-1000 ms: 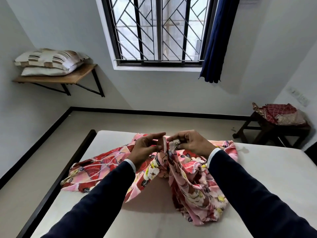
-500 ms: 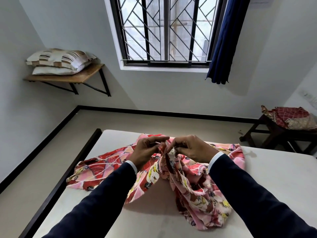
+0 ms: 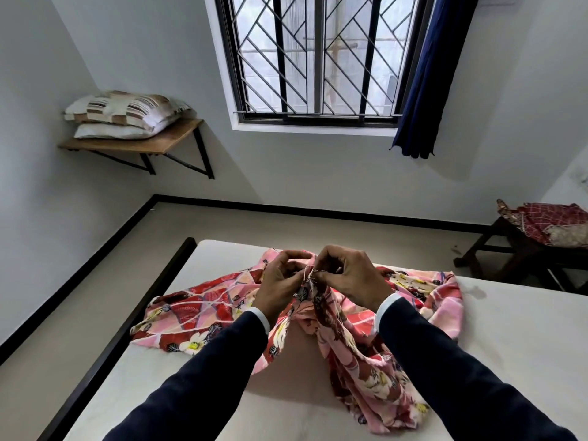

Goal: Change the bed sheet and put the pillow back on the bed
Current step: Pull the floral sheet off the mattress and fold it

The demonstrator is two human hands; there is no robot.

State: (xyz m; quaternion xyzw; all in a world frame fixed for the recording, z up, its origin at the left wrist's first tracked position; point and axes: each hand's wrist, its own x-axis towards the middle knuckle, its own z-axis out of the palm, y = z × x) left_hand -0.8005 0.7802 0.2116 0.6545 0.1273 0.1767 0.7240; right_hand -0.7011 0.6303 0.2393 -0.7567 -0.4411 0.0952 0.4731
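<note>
A pink and red floral bed sheet (image 3: 203, 316) lies crumpled across the far part of the bare white mattress (image 3: 515, 338). My left hand (image 3: 280, 281) and my right hand (image 3: 346, 275) meet above the mattress, and both pinch a raised edge of the sheet between them. The rest of the sheet hangs down from my hands in folds toward the near side. Two pillows (image 3: 124, 113), one striped on top of a plain one, are stacked on a wall shelf (image 3: 159, 144) at the far left.
The bed's black frame (image 3: 133, 326) runs along the left side, with floor beyond it. A dark wooden stool (image 3: 521, 249) at the far right holds a red checked cloth (image 3: 550, 218). A barred window (image 3: 318, 58) and blue curtain (image 3: 426, 90) face me.
My hands have drawn closer together on the sheet's edge, and my left fingers have curled onto it. The view has tilted slightly, bringing more of the window in.
</note>
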